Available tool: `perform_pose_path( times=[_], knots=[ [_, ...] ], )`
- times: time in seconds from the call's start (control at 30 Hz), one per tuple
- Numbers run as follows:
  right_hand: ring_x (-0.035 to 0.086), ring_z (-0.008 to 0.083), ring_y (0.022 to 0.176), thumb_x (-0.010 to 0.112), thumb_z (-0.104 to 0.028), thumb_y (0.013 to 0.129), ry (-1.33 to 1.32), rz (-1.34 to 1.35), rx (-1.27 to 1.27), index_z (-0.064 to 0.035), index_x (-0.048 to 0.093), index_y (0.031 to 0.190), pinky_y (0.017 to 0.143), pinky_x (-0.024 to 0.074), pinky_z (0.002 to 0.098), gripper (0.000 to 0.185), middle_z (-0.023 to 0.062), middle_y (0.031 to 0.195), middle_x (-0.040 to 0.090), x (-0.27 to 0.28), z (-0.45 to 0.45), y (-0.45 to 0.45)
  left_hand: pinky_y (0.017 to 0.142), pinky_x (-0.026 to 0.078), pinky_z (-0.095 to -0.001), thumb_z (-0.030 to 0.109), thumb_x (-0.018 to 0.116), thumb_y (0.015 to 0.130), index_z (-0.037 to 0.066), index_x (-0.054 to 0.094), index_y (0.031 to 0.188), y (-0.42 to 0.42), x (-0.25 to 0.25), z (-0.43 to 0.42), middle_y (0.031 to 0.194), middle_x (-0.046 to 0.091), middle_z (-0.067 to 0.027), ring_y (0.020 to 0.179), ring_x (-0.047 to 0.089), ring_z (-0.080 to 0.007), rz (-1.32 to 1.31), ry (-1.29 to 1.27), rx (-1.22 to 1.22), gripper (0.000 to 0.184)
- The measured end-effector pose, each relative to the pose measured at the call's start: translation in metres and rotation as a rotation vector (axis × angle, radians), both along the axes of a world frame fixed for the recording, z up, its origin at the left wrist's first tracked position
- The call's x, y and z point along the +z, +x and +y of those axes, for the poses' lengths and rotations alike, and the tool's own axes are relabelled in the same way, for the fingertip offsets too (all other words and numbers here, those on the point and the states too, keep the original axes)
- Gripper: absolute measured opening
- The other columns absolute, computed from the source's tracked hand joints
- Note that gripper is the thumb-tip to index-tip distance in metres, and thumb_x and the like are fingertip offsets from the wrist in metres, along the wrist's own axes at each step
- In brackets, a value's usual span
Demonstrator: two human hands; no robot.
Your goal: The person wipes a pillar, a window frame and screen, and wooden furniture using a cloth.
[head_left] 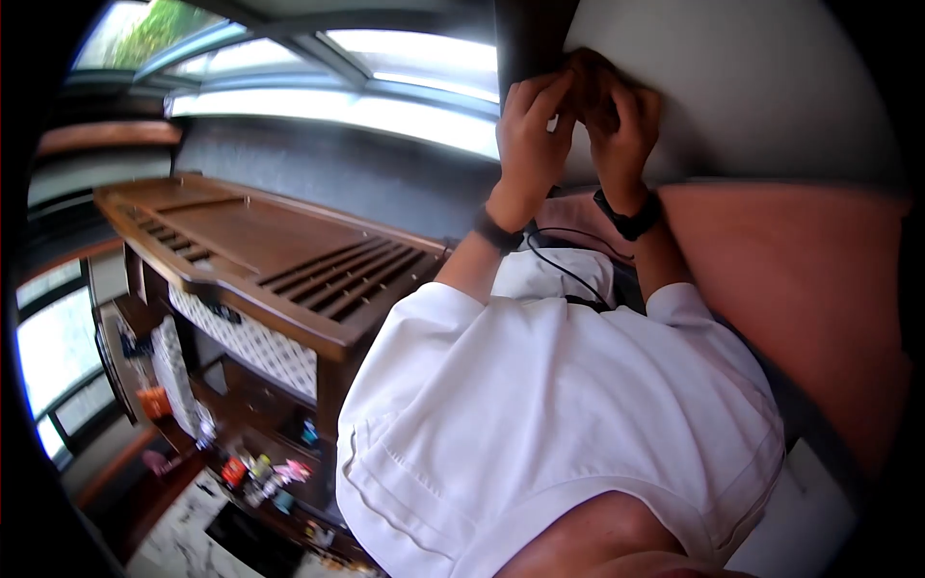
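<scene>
My left hand [533,140] and my right hand [621,140] are raised close together at the top of the view, with their fingers bent inward. Between the fingers is a dark reddish-brown object [586,85]; shadow and blur hide its kind. Both hands appear closed on it, thumbs near each other. A dark band [498,231] circles my left wrist, and a black watch [631,216] sits on the right one. Behind the hands is a pale grey-white surface [742,91], beside a dark vertical edge.
A slatted brown wooden table [231,231] stands to the left. Below it, several small colourful items lie around a marble-patterned surface [173,525]. A black cable [568,270] loops near my lap. A reddish-orange surface [790,299] extends on the right. Windows [414,67] line the upper left.
</scene>
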State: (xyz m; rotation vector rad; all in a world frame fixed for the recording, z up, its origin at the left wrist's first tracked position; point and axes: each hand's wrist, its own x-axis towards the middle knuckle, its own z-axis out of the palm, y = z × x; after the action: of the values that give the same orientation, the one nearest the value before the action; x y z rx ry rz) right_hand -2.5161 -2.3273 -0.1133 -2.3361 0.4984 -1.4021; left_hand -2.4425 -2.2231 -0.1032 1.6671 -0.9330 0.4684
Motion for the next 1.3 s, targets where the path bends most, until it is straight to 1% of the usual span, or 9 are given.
perform_pose_path(
  times=[0.1,0.13,0.23,0.43,0.53,0.73,0.87,1.03,1.3],
  knots=[
    [0.061,0.0261,0.086,0.079,-0.001,0.073,0.063,0.204,0.124,-0.0129,0.069,0.119,0.072,0.0524,0.0342,0.048,0.0084,0.099,0.058,-0.016,0.007,-0.017,0.071,0.054,-0.0369,0.001,0.073,0.077,0.005,0.069,0.112,-0.017,-0.035,0.017,0.104,0.067,-0.0117,0.087,0.065,-0.0304,0.274,0.136,0.033,0.036],
    [0.062,0.0258,0.085,0.078,0.001,0.073,0.093,0.26,0.18,-0.0107,0.069,0.119,0.071,0.0524,0.0343,0.047,0.0088,0.099,0.058,-0.021,0.009,-0.019,0.072,0.054,-0.0373,0.001,0.073,0.077,0.005,0.068,0.113,-0.025,-0.041,0.025,0.103,0.067,-0.0123,0.087,0.065,-0.0311,0.267,0.173,0.088,0.036],
    [0.063,0.0266,0.084,0.077,-0.005,0.075,0.149,0.28,0.355,-0.0171,0.067,0.122,0.069,0.0532,0.0339,0.05,0.0071,0.097,0.058,-0.039,0.026,-0.036,0.076,0.054,-0.0376,0.003,0.074,0.076,0.005,0.067,0.115,-0.056,-0.055,0.058,0.103,0.066,-0.0135,0.09,0.065,-0.033,0.292,0.217,0.176,0.039],
    [0.064,0.0269,0.083,0.076,0.001,0.072,0.318,0.336,0.725,-0.0122,0.067,0.121,0.07,0.0538,0.0342,0.051,0.0087,0.097,0.059,-0.056,0.088,-0.044,0.08,0.054,-0.0369,0.001,0.075,0.072,0.004,0.066,0.115,-0.099,-0.046,0.141,0.106,0.065,-0.0138,0.094,0.065,-0.0329,0.439,0.258,0.348,0.044],
    [0.063,0.0274,0.082,0.076,0.001,0.071,0.288,0.384,0.881,-0.0106,0.068,0.12,0.07,0.0537,0.0341,0.051,0.0092,0.097,0.06,-0.065,0.119,-0.045,0.08,0.054,-0.0369,0.001,0.075,0.072,0.004,0.066,0.115,-0.115,-0.046,0.181,0.106,0.065,-0.0139,0.093,0.065,-0.0326,0.491,0.282,0.424,0.044],
    [0.064,0.0312,0.081,0.077,-0.005,0.075,0.36,0.644,1.051,-0.0108,0.067,0.12,0.07,0.0539,0.0363,0.046,0.0106,0.094,0.06,-0.073,0.179,-0.062,0.08,0.054,-0.037,0.005,0.077,0.073,0.005,0.067,0.114,-0.155,-0.061,0.252,0.105,0.066,-0.0119,0.093,0.065,-0.0325,0.587,0.343,0.49,0.042],
    [0.064,0.034,0.083,0.075,-0.012,0.08,0.288,0.888,1.171,-0.0106,0.065,0.119,0.071,0.0538,0.0375,0.041,0.011,0.096,0.06,-0.087,0.248,-0.074,0.081,0.053,-0.0367,0.01,0.079,0.075,0.005,0.067,0.114,-0.181,-0.089,0.337,0.107,0.066,-0.0108,0.096,0.065,-0.0316,0.645,0.391,0.478,0.041],
    [0.062,0.0364,0.096,0.074,-0.017,0.08,0.159,1.071,1.322,-0.012,0.053,0.135,0.079,0.0533,0.0421,0.059,0.012,0.111,0.057,-0.111,0.361,-0.081,0.082,0.053,-0.0375,0.009,0.078,0.077,0.005,0.067,0.114,-0.2,-0.1,0.463,0.109,0.065,-0.012,0.097,0.064,-0.0324,0.67,0.421,0.525,0.039],
    [0.062,0.0348,0.098,0.072,-0.013,0.079,0.118,0.984,1.42,-0.0118,0.049,0.139,0.082,0.0538,0.0399,0.064,0.0118,0.115,0.055,-0.132,0.612,-0.09,0.087,0.054,-0.039,0.005,0.074,0.078,0.005,0.066,0.117,-0.222,-0.132,0.698,0.114,0.066,-0.0141,0.101,0.064,-0.0358,0.645,0.354,0.708,0.039]
  ],
)
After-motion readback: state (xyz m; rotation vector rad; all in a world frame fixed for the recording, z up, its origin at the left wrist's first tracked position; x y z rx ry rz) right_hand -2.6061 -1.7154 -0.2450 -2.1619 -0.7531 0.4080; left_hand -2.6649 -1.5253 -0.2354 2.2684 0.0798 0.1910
